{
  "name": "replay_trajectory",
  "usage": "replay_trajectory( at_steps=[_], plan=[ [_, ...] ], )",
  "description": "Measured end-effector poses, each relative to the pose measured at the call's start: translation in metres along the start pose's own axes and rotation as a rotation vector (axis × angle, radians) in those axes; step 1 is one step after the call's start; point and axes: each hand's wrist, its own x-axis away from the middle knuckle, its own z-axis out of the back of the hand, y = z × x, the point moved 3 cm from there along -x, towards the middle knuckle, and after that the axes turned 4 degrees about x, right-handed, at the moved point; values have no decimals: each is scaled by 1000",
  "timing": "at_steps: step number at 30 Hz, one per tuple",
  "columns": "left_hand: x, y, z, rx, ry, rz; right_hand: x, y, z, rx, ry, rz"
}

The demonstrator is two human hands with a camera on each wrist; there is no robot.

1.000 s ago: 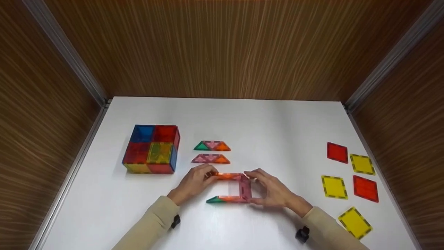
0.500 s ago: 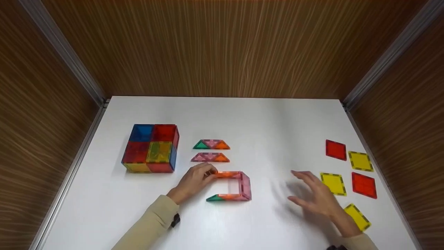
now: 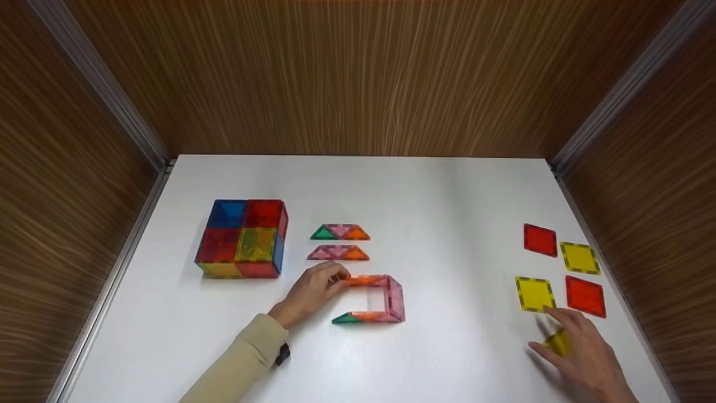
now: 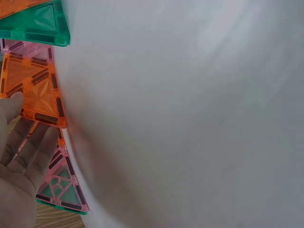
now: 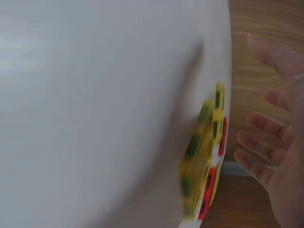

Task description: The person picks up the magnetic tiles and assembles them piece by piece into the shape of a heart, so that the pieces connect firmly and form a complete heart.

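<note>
An upright U-shaped structure of magnetic tiles stands mid-table in the head view, with a pink end wall (image 3: pixel 396 299), an orange back wall (image 3: pixel 363 280) and a front wall (image 3: pixel 366 317) ending in green. My left hand (image 3: pixel 310 294) pinches the back wall's left end; in the left wrist view its fingers (image 4: pixel 40 152) and thumb lie at the orange tile (image 4: pixel 40 92). Over at the right, my right hand (image 3: pixel 587 355) hovers with spread fingers above a yellow square tile (image 3: pixel 559 342), which it partly hides. In the right wrist view, that hand (image 5: pixel 285 142) holds nothing.
Two flat tile strips, one with a green end (image 3: pixel 340 232) and one pink and orange (image 3: pixel 338 253), lie behind the structure. A multicoloured tile box (image 3: pixel 243 240) stands left. Red tiles (image 3: pixel 540 240) and yellow tiles (image 3: pixel 535 294) lie at right. Wooden walls (image 3: pixel 358 78) enclose the table.
My right hand has let go of the pink end wall and moved right, over to the yellow square tile. My left hand has stayed at the back wall.
</note>
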Motion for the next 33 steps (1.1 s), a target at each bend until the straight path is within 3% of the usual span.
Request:
replay_trajectory(
  at_steps=[5,10,21,24,29,33],
  plan=[
    [0,0,2,-8,1,3,1,24,-8,29,-116,-92],
    [1,0,3,-15,6,5,2,37,-15,41,-186,-132],
    [2,1,2,-13,8,26,-3,36,-10,-79,-184,-181],
    [2,1,2,-9,4,17,-4,27,-5,-95,-105,-128],
    [0,1,1,-2,-5,11,-2,7,2,-120,177,48],
    [0,0,0,-3,-11,11,-6,-8,7,-174,320,136]
  ],
)
